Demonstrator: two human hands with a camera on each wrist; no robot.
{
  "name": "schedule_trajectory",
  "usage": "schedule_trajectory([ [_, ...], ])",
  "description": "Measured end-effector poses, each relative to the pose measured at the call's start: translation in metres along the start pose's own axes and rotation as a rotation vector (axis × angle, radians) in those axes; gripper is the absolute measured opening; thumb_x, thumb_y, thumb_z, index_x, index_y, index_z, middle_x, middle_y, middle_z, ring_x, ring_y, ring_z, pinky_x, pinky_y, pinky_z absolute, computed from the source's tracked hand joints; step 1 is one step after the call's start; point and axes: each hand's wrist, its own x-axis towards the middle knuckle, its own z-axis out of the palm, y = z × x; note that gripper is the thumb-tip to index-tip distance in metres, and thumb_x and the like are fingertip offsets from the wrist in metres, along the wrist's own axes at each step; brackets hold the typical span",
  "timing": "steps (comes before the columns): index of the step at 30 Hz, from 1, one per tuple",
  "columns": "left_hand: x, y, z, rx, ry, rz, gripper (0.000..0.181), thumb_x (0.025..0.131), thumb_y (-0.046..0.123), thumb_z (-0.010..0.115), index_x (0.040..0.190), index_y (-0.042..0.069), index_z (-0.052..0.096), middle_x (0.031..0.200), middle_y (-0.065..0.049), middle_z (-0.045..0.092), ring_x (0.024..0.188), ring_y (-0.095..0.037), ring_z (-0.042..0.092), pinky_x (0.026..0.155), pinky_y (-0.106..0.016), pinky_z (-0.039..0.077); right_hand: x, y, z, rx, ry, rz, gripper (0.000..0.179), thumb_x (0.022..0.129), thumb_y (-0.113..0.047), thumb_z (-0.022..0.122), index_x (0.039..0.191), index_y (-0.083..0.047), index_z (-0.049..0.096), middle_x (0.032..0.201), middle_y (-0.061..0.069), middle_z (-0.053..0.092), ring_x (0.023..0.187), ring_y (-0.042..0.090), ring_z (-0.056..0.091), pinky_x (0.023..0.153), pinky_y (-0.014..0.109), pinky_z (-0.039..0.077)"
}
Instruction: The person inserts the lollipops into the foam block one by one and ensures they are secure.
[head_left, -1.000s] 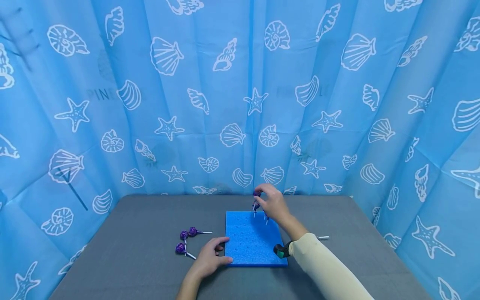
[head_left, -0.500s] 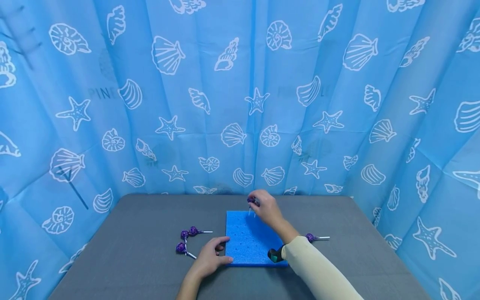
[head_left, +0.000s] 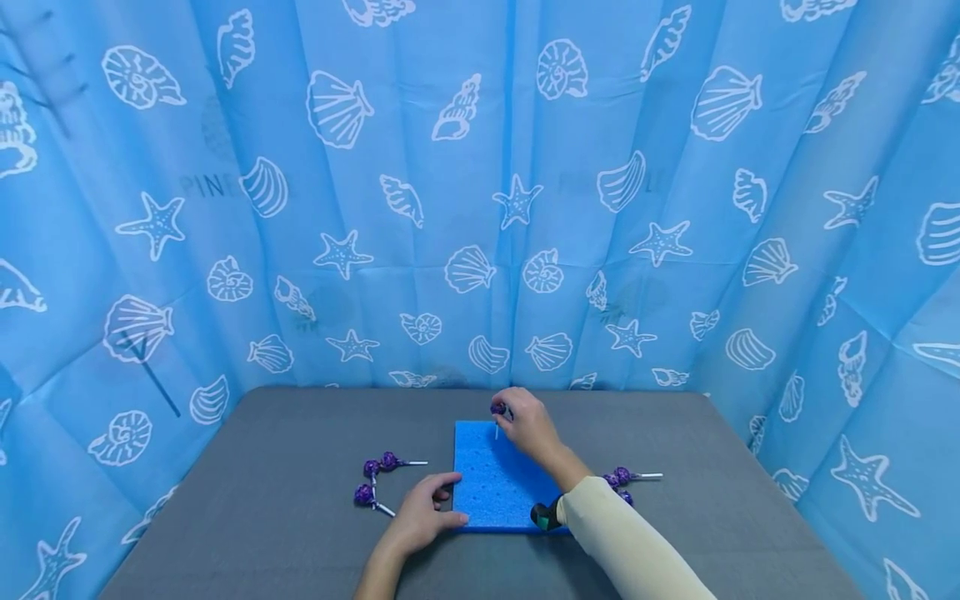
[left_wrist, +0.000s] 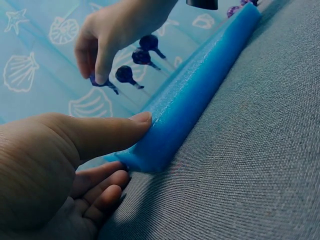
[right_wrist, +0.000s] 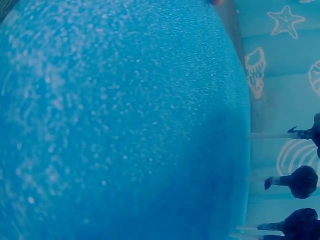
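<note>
A flat blue foam block lies on the grey table. My left hand rests at its left edge, thumb extended against the foam in the left wrist view, other fingers bent beside the corner. Over the block's far edge, my right hand pinches a purple-wrapped lollipop by its head, stick pointing down. Beside it, more lollipops stand upright in a row along the far edge. The right wrist view shows these lollipops with their sticks at the foam; whether the held stick has entered it I cannot tell.
Several loose purple lollipops lie left of the block. More lollipops lie to its right, partly behind the right sleeve. A blue shell-patterned curtain hangs behind the grey table.
My right hand has moved left and lower along the far edge with the lollipop. Lollipops right of the block have come into sight from behind the forearm. The left hand stays put.
</note>
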Motion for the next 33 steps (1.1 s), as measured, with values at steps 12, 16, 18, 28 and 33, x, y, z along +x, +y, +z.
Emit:
schedule_trajectory([
  [12, 0.0, -0.0002, 0.0008, -0.001, 0.004, 0.001, 0.062, 0.08, 0.025, 0.08, 0.135, 0.012, 0.056, 0.125, -0.011, 0.056, 0.107, -0.028, 0.055, 0.089, -0.052, 0.046, -0.0028, 0.0012, 0.0054, -0.045, 0.014, -0.029, 0.016, 0.084, -0.01, 0.077, 0.097, -0.01, 0.069, 0.094, 0.001, 0.065, 0.091, 0.018, 0.061, 0.08, 0.034, 0.053],
  [16, 0.0, -0.0003, 0.0009, -0.001, 0.005, -0.004, 0.062, 0.08, 0.025, 0.08, 0.135, 0.012, 0.056, 0.125, -0.01, 0.056, 0.107, -0.028, 0.055, 0.088, -0.053, 0.046, -0.0032, 0.0012, 0.0058, -0.045, 0.009, -0.029, 0.016, 0.084, -0.011, 0.077, 0.097, -0.01, 0.069, 0.094, 0.001, 0.065, 0.091, 0.017, 0.061, 0.08, 0.034, 0.054],
  [18, 0.0002, -0.0006, 0.0012, -0.003, 0.004, -0.007, 0.062, 0.08, 0.025, 0.08, 0.135, 0.013, 0.056, 0.125, -0.01, 0.056, 0.107, -0.028, 0.055, 0.088, -0.053, 0.046, -0.0034, 0.001, 0.0058, -0.048, -0.005, -0.021, 0.016, 0.084, -0.012, 0.078, 0.097, -0.01, 0.069, 0.094, 0.0, 0.065, 0.091, 0.017, 0.061, 0.08, 0.034, 0.054],
  [28, 0.0011, -0.0017, 0.002, 0.004, 0.009, -0.01, 0.062, 0.079, 0.026, 0.081, 0.135, 0.013, 0.057, 0.124, -0.01, 0.056, 0.107, -0.028, 0.055, 0.088, -0.053, 0.046, -0.0035, -0.0002, 0.0032, -0.076, -0.067, 0.032, 0.019, 0.082, -0.012, 0.079, 0.099, -0.01, 0.071, 0.094, 0.001, 0.068, 0.092, 0.021, 0.061, 0.085, 0.041, 0.049],
  [33, 0.0009, -0.0008, 0.0021, 0.008, 0.007, -0.019, 0.062, 0.079, 0.026, 0.08, 0.135, 0.014, 0.056, 0.125, -0.01, 0.056, 0.107, -0.028, 0.055, 0.088, -0.054, 0.046, -0.0028, -0.001, 0.0015, -0.075, -0.075, 0.08, 0.022, 0.083, -0.017, 0.079, 0.103, -0.012, 0.071, 0.099, 0.002, 0.068, 0.099, 0.022, 0.059, 0.087, 0.043, 0.048],
])
